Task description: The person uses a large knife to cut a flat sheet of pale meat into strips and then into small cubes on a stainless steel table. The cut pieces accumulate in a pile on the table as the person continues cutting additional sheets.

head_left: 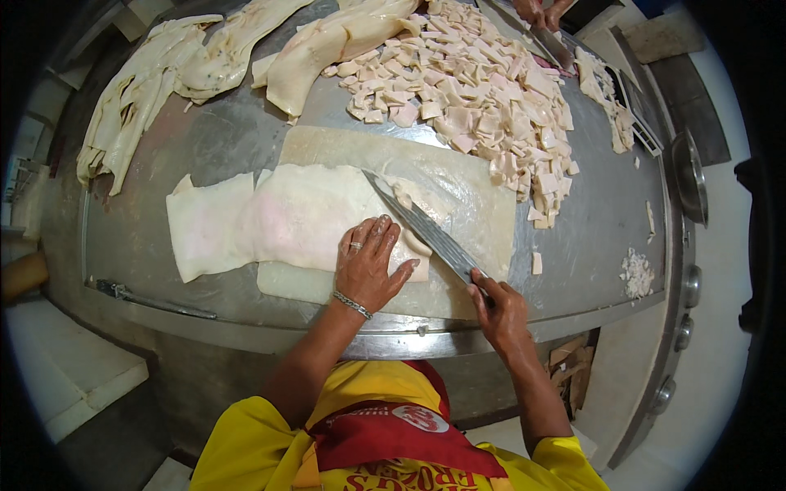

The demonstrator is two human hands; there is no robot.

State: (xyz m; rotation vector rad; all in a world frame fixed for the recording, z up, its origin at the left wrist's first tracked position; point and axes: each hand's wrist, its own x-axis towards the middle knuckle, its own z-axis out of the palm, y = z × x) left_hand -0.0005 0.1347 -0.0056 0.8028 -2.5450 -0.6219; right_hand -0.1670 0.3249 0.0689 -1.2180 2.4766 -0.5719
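A wide sheet of pale pork skin (286, 214) lies partly on a cutting board (479, 184), its left end reaching over the steel table. My left hand (370, 260) presses on the sheet's right part, fingers stretched out and flat. My right hand (498, 309) grips the handle of a long knife (432, 232). The blade slants up and left across the skin, its tip near the sheet's far edge. Narrow cut pieces of skin (405, 195) lie against the blade. My left fingers are just left of the blade, apart from it.
A big heap of cut skin pieces (483, 90) spreads beyond the board. Uncut skins (151, 94) lie at the far left. A sharpening steel (155, 301) rests near the front edge. Another person's hands (542, 12) work with a blade at the far right. White scraps (637, 274) lie right.
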